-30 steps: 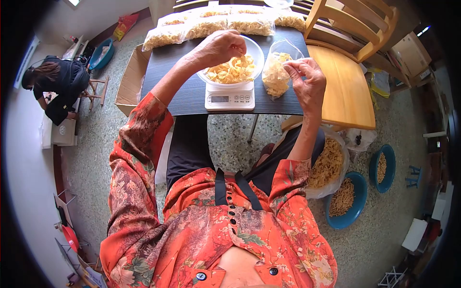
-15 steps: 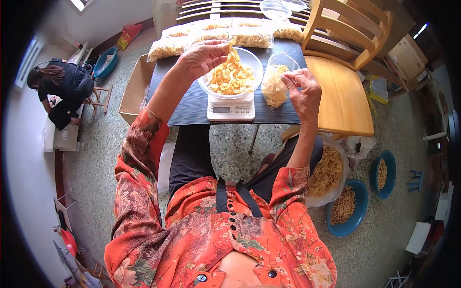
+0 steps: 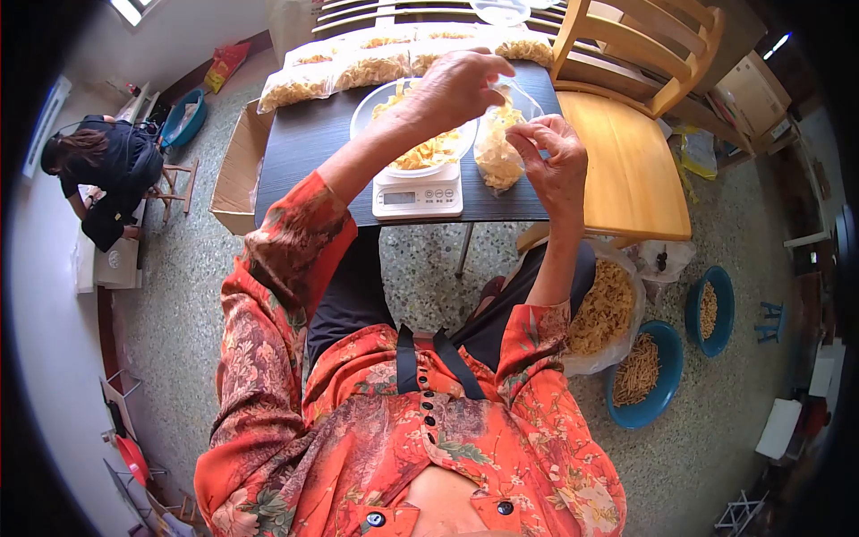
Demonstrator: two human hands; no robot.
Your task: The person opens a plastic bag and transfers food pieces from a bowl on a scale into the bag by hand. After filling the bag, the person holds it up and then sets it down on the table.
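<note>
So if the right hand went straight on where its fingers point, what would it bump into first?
Most likely the clear bag of yellowish pieces, right by the fingertips of the right hand. They may even be touching it; depth is hard to judge.

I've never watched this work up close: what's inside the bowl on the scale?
The white bowl holds curled yellow chips, visible at its near side and far left. The left hand and forearm hide the middle; chips cover the bottom.
</note>
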